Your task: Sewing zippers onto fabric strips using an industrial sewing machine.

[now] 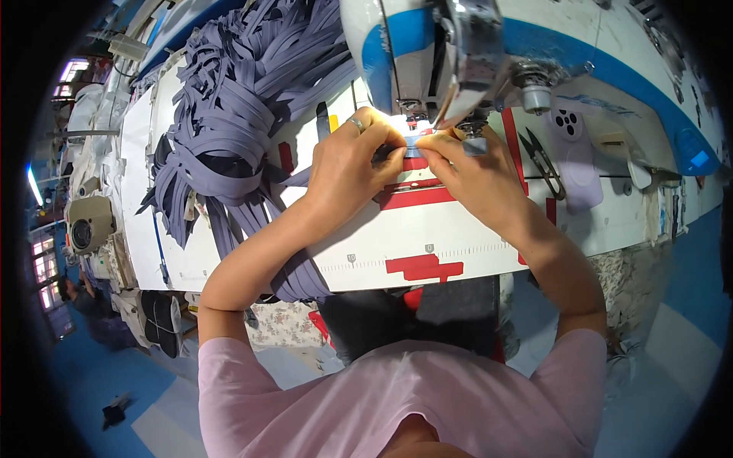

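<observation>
Pinching in the head view, the left hand [347, 164] had the strip [413, 146] between thumb and fingertips, and the right hand [477, 172] nipped it too, just across from it! That strip sat at the sewing machine's [405, 46] brightly lit needle area. Leftward sprawled a heap [221, 145] of grey-blue strips; rightward lay snips [543, 166] and a phone [576, 160].

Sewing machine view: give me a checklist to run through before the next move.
1. Blue-gray fabric held: ok, pinched between the left hand and right hand.
2. Fingers clear of the needle: cannot tell, the needle tip is not distinct.
3. Work light: ok, shining brightly at the stitching spot.
4. Snips put down: ok, lying right of the right hand.
5. Strip heap off the stitching spot: ok, piled to the left.
</observation>
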Available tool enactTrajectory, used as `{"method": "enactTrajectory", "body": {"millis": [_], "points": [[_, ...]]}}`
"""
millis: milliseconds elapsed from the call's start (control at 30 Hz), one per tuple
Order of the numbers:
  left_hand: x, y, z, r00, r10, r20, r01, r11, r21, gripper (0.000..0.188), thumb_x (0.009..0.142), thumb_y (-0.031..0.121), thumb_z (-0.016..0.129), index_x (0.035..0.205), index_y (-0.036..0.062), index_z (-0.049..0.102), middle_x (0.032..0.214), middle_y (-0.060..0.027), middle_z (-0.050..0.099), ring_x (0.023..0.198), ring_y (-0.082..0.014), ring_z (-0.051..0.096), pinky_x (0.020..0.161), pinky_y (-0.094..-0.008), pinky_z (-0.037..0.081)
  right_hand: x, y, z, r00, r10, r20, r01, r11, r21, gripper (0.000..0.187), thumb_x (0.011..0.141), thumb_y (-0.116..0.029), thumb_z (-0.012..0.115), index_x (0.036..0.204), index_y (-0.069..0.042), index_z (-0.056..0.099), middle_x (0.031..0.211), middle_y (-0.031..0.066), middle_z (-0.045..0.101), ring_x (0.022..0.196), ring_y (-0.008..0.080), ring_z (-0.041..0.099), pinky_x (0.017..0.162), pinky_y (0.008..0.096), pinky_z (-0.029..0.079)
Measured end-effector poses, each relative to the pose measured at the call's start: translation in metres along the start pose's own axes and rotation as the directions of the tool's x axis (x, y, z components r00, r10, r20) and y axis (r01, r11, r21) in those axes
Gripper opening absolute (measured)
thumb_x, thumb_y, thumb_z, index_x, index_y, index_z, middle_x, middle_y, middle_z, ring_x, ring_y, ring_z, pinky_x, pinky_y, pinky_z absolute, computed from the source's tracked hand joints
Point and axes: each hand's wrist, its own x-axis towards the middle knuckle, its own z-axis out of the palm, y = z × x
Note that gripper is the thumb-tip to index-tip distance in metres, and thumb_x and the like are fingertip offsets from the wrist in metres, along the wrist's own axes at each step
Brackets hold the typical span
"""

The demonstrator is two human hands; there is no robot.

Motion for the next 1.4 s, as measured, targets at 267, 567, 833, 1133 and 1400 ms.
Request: {"method": "enactTrajectory", "body": {"millis": [267,567,833,1133,1400], "points": [[0.009,-0.02,0.003,0.996,0.015,-0.093,-0.021,0.998,-0.058,0.011,0.081,0.01,0.076,0.086,0.006,0.067,0.086,-0.0042,0.063,0.07,-0.0207,0.067,0.06,-0.0328,0.053,0.013,-0.003,-0.005,0.998,-0.056,0.004,0.056,0.995,-0.079,0.019,0.081,-0.007,0.08,0.089,-0.001,0.065,0.086,0.0124,0.062,0.076,0.0334,0.064,0.067,0.041,0.053],[0.015,-0.026,0.004,0.977,0.141,-0.161,-0.149,0.988,-0.039,0.013,0.078,0.01,0.075,0.085,0.0052,0.066,0.087,-0.0049,0.063,0.07,-0.0242,0.066,0.061,-0.0346,0.052,0.008,-0.011,-0.003,0.997,0.072,-0.011,-0.072,0.992,-0.099,0.022,0.083,-0.011,0.08,0.106,-0.011,0.077,0.095,0.0018,0.07,0.084,0.0189,0.068,0.08,0.0336,0.053],[0.021,-0.033,0.008,0.982,0.132,-0.138,-0.137,0.99,-0.026,0.017,0.079,0.014,0.076,0.082,0.0013,0.066,0.089,-0.0064,0.064,0.071,-0.0263,0.066,0.062,-0.036,0.052,-0.002,-0.002,0.012,0.986,0.167,-0.025,-0.167,0.986,-0.005,0.019,0.086,-0.009,0.078,0.105,-0.006,0.075,0.087,0.0069,0.071,0.074,0.0211,0.069,0.067,0.0311,0.056],[0.024,-0.039,0.007,0.99,0.111,-0.091,-0.117,0.991,-0.066,0.022,0.081,0.018,0.076,0.087,-0.0016,0.067,0.099,-0.0092,0.067,0.075,-0.0289,0.068,0.064,-0.0367,0.053,-0.003,0.004,0.022,0.977,0.072,-0.2,-0.078,0.997,-0.025,0.026,0.079,-0.016,0.084,0.083,0.0,0.063,0.077,0.0146,0.067,0.065,0.0342,0.067,0.059,0.0427,0.056],[0.026,-0.036,0.002,0.996,0.085,-0.023,-0.085,0.996,0.019,0.024,0.081,0.017,0.076,0.093,-0.0019,0.067,0.102,-0.0114,0.067,0.08,-0.0302,0.068,0.067,-0.0373,0.054,0.005,-0.004,0.007,0.994,0.107,-0.026,-0.109,0.987,-0.12,0.008,0.08,-0.009,0.079,0.086,-0.005,0.075,0.075,0.013,0.065,0.073,0.0308,0.067,0.064,0.0392,0.055]]}}
